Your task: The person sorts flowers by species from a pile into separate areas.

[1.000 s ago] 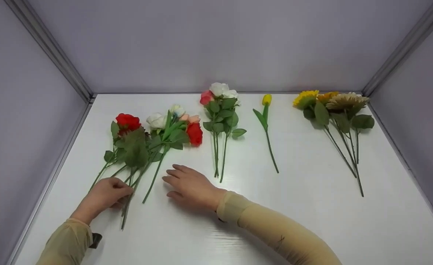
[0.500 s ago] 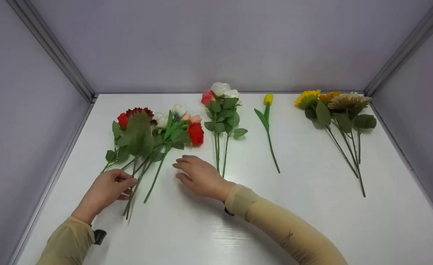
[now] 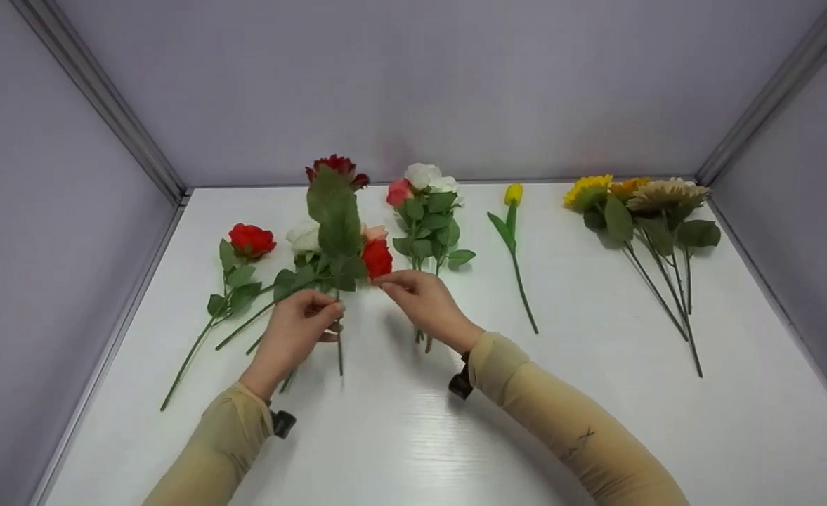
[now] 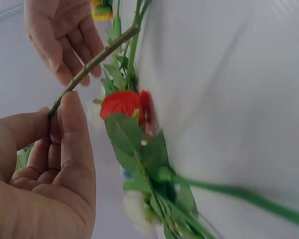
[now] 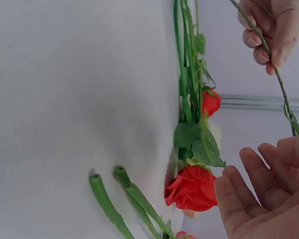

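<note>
1. On a dial with 12 at the far side of the table (image 3: 399,436), the left hand (image 3: 292,332) comes in from 7 o'clock, wrist raised; the right hand (image 3: 428,303) comes from 4, its fingers pointing to 10.
2. Counted: one dark red flower (image 3: 337,171), lifted above the table, its head just past 12 o'clock from the left hand and its stem end towards 6.
3. One red rose (image 3: 251,240) lies at 11 from the left hand. The pile (image 3: 287,282) behind the lifted flower shows one white, one peach and one red head.
4. From the right hand, the centre bunch (image 3: 427,211) at 12 has one pink and two white heads; one tulip (image 3: 513,195) lies at 1; the right bunch (image 3: 618,219) at 2 shows yellow, orange and beige heads.
5. The left hand is closed to a pinch, thumb and fingertips on the dark red flower's stem.
6. The right hand is loosely spread, nothing gripped, close to that flower's leaves; whether they touch, I cannot tell.
</note>
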`<state>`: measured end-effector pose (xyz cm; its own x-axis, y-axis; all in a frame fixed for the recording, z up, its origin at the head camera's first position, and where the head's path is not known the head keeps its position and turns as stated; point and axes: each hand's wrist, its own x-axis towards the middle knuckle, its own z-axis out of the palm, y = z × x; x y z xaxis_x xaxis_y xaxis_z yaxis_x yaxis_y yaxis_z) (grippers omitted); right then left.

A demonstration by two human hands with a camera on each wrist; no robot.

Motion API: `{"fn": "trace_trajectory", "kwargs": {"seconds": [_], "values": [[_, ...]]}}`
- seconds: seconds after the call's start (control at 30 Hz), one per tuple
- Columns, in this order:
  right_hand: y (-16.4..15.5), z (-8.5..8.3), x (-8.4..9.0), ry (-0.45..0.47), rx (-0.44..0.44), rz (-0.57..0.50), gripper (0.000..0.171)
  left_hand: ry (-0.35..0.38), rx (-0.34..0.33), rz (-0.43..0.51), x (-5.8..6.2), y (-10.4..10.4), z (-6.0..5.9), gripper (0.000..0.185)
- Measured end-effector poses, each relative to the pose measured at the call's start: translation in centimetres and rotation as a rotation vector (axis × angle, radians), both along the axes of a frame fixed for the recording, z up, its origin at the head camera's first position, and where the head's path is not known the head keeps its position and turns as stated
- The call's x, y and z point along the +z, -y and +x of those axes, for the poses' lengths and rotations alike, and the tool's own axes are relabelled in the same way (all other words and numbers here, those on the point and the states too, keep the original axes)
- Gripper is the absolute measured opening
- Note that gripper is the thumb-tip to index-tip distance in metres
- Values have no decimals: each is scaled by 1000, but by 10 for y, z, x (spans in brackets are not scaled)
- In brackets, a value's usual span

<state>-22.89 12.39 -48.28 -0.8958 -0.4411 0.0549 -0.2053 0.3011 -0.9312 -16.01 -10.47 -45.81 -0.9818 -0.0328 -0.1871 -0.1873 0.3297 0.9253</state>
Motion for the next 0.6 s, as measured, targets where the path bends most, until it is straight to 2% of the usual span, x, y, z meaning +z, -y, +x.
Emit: {"fn": "trace_trajectory", "kwargs": {"seconds": [0.13, 0.27, 0.43, 0.6], "values": [[-22, -12, 8, 152, -28, -175, 35, -69, -33, 62, -4, -41, -17, 18], [-46, -21, 11, 254, -71, -310, 40, -91, -107, 71, -9, -78, -30, 16], [-75, -23, 10, 325, -150, -380, 42, -88, -188, 41, -14, -117, -39, 13], [-94, -23, 9, 372, -202, -401, 40, -74, -233, 68, -18, -138, -40, 14]]}}
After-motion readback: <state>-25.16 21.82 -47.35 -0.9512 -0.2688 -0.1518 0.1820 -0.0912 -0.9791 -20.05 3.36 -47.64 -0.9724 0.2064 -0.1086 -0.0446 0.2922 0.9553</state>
